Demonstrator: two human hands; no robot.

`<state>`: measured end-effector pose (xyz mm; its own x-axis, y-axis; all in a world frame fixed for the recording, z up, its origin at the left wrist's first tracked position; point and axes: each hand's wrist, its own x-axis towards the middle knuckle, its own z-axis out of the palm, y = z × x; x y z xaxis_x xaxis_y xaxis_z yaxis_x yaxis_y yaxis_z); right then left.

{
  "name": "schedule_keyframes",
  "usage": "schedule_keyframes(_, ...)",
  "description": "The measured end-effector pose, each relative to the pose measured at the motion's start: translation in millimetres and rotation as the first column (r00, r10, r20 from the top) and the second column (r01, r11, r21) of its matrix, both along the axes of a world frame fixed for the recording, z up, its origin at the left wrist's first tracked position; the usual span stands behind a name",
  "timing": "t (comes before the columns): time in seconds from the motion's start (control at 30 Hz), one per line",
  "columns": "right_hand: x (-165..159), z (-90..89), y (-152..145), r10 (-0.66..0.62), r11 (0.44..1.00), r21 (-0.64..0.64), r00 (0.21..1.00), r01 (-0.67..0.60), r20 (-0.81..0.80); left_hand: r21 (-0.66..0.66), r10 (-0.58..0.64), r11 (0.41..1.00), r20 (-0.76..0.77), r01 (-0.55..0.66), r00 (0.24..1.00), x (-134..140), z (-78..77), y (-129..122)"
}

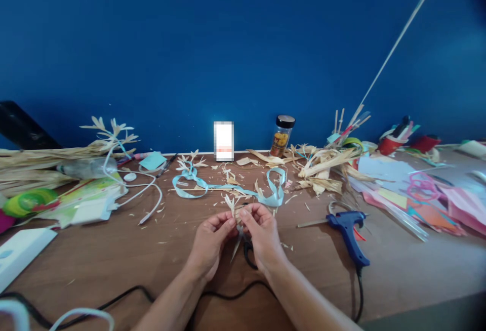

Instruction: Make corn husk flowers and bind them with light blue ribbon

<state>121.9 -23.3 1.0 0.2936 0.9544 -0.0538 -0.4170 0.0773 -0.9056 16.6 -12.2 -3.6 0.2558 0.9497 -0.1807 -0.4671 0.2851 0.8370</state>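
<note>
Between my two hands is a small piece of dried corn husk [231, 204], its pale split tips pointing up. My left hand [212, 237] pinches it from the left between thumb and fingers. From the right, my right hand [262, 230] pinches the same piece, fingertips close to the left ones. Scissors [248, 255] with black handles lie on the table beneath, partly covered by my hands. Just beyond, a light blue ribbon [228, 188] lies in loops, with a finished-looking husk flower [192, 163] by its left loop.
A blue glue gun [349, 235] lies to the right, its black cord running to the front edge. Bundled husks [322, 166], a lidded jar [282, 136] and coloured paper [406, 189] stand or lie behind. White cables [154, 194] and a power strip [25, 255] are at left.
</note>
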Motion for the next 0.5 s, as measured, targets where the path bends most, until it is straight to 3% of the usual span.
schedule_keyframes(0.17, 0.9, -2.2, 1.2, 0.011, 1.0, -0.012, 1.0, -0.011, 0.017, -0.03, 0.048, 0.998, 0.039, -0.047, 0.998, 1.0, 2.0, -0.5)
schedule_keyframes(0.5, 1.1, -1.2, -0.2, 0.045, 0.999, -0.025, 0.997, -0.043, 0.07, -0.049, 0.05, 0.997, -0.051, -0.053, 0.997, -1.6, -0.3, 1.9)
